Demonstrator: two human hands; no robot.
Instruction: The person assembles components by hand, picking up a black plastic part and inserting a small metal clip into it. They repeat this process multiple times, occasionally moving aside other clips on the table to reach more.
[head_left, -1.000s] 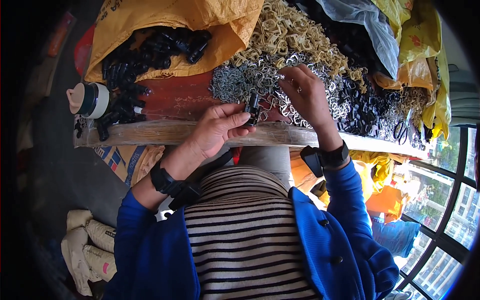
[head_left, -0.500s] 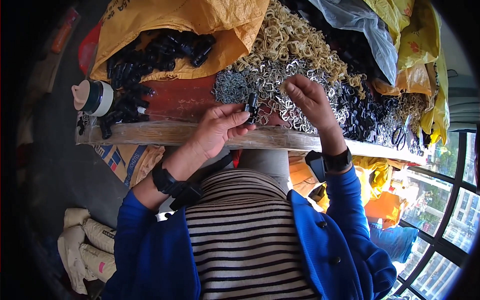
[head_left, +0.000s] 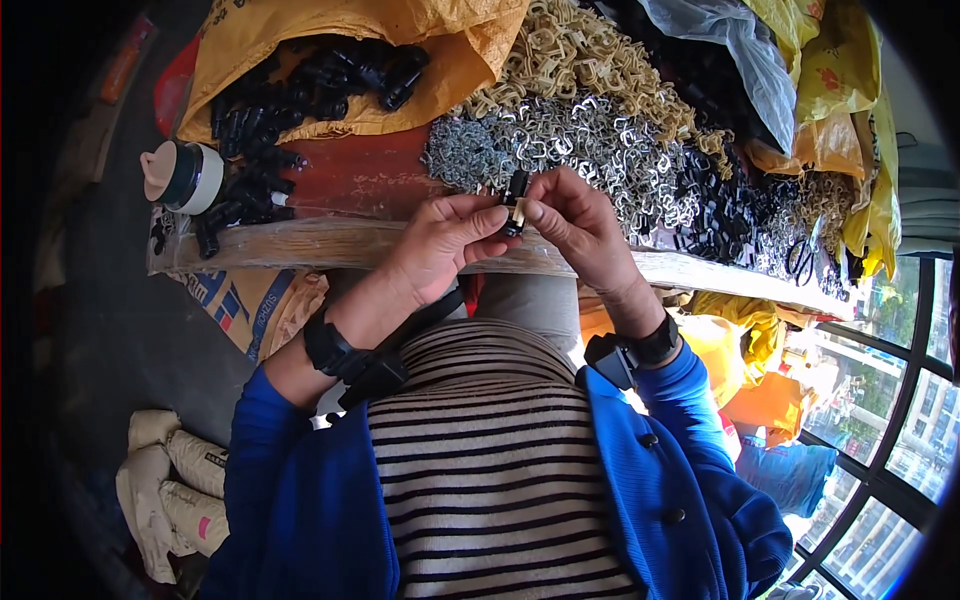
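My left hand [head_left: 440,240] is closed on a black tubular plastic fitting [head_left: 518,186], gripping its lower part between thumb and fingers. A small beige plastic piece [head_left: 519,212] sits against the fitting's side, pinched by my right hand [head_left: 585,230]. Both hands meet just above the bench's near edge. Behind them lie a heap of silver bent metal clips [head_left: 640,165], a heap of small grey metal parts [head_left: 460,150] and a heap of beige plastic pieces [head_left: 570,50]. My fingers partly hide the fitting's lower end.
An orange sack [head_left: 330,22] at the back left spills black fittings [head_left: 250,200] beside a lidded jar [head_left: 205,185]. To the right are small black parts [head_left: 715,205], scissors [head_left: 800,258] and yellow bags [head_left: 835,80]. The wooden bench edge [head_left: 350,240] runs in front; white sacks [head_left: 190,500] lie on the floor.
My right hand has come left and down from over the metal clips to the black fitting, bringing the beige piece against it. My left hand still holds the fitting, slightly further right.
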